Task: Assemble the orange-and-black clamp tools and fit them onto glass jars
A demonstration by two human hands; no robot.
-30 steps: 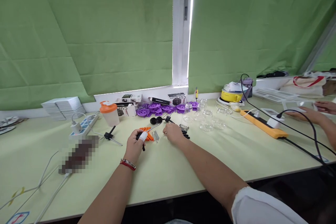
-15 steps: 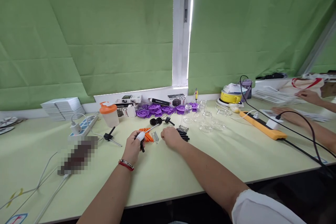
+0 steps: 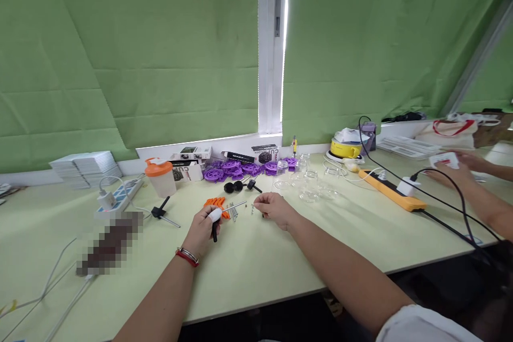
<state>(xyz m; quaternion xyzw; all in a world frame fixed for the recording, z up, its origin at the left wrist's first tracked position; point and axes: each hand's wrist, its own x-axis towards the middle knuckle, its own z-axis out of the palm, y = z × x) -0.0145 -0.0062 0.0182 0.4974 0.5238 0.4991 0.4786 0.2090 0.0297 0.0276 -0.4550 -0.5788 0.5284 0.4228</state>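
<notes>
My left hand [image 3: 200, 228] is closed around a part with a white rounded piece [image 3: 215, 215], a thin metal rod [image 3: 236, 206] pointing right and a short black handle [image 3: 215, 232] below. Beside it lie orange plastic pieces [image 3: 216, 203] and several metal pins [image 3: 232, 212]. My right hand [image 3: 276, 209] has its fingertips pinched together low over the table; whatever is between them is hidden. Tiny metal bits [image 3: 252, 209] lie just left of those fingertips. Behind are two round black pieces [image 3: 233, 187] and a black clamp-like piece [image 3: 253, 186] with a rod.
Purple plastic parts [image 3: 232, 169] and printed boxes [image 3: 187, 171] line the back. Clear glass-like cups [image 3: 310, 184] stand right of them. An orange-lidded shaker cup [image 3: 160, 177], power strips [image 3: 393, 192] and cables flank the work area. A co-worker's hands [image 3: 460, 175] hold a white packet at right.
My right hand has shifted right, uncovering tiny metal bits. My left hand's rod has swung down nearer level. The view has turned slightly right, and the co-worker's hands have lifted a white packet.
</notes>
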